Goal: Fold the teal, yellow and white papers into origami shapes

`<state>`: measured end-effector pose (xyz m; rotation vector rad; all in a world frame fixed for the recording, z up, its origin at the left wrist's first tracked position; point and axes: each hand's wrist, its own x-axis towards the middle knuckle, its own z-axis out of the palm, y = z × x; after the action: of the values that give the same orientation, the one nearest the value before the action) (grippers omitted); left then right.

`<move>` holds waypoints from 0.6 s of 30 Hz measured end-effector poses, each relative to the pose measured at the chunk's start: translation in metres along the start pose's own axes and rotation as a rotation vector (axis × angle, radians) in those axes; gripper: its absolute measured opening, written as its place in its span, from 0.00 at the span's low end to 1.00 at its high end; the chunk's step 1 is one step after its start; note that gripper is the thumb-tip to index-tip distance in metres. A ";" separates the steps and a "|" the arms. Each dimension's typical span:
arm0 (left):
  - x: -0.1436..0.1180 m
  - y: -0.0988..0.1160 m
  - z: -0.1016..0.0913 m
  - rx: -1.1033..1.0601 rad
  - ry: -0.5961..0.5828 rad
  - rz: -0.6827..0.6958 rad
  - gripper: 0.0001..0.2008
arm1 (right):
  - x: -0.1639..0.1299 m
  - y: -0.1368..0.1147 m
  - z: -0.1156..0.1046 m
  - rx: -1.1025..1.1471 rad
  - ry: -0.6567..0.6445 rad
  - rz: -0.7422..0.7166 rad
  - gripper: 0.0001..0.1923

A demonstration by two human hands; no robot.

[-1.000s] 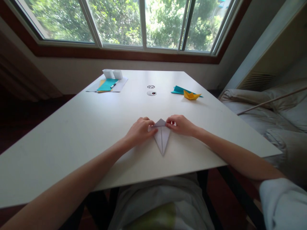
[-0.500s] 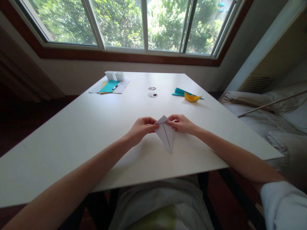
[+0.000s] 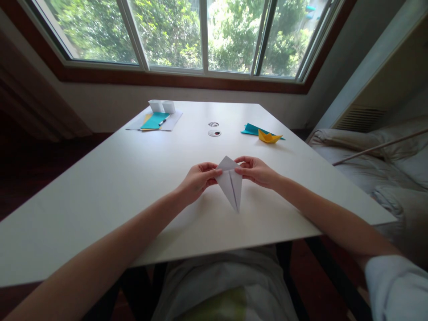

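Observation:
A white folded paper, shaped like a long kite with its point toward me, is held tilted above the white table. My left hand pinches its left upper corner. My right hand pinches its right upper corner. The paper's tip hovers close to the tabletop; whether it touches is unclear.
At the far right lie a yellow paper boat and a teal folded paper. At the far left, teal and yellow sheets with a pen rest on white paper beside two small white boxes. Two round discs sit mid-table. Bedding lies to the right.
The folded paper lay flat on the table with both hands pressing its top; both hands have lifted it, and it now stands tilted above the table.

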<state>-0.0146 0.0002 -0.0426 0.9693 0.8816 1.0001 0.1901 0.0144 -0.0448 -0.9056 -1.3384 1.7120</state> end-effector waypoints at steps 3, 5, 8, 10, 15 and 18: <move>0.001 0.000 -0.001 -0.028 -0.009 0.002 0.14 | -0.001 -0.001 0.001 0.043 -0.043 -0.006 0.18; 0.001 -0.001 -0.001 -0.019 -0.006 0.006 0.16 | -0.002 -0.002 0.001 0.043 -0.044 -0.002 0.19; 0.000 0.000 0.000 -0.001 0.008 0.013 0.17 | -0.002 -0.002 0.002 0.020 -0.009 0.000 0.23; 0.000 0.001 0.001 0.001 0.046 0.027 0.17 | -0.002 -0.002 0.001 -0.004 -0.003 0.005 0.27; 0.003 0.002 -0.004 0.023 0.189 0.089 0.19 | -0.004 -0.002 -0.001 -0.112 -0.040 0.034 0.35; 0.006 0.001 -0.007 0.039 0.211 0.131 0.19 | -0.006 -0.004 0.001 -0.133 -0.027 0.027 0.35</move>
<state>-0.0199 0.0075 -0.0445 0.9767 1.0255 1.2173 0.1925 0.0095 -0.0400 -0.9827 -1.4783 1.6760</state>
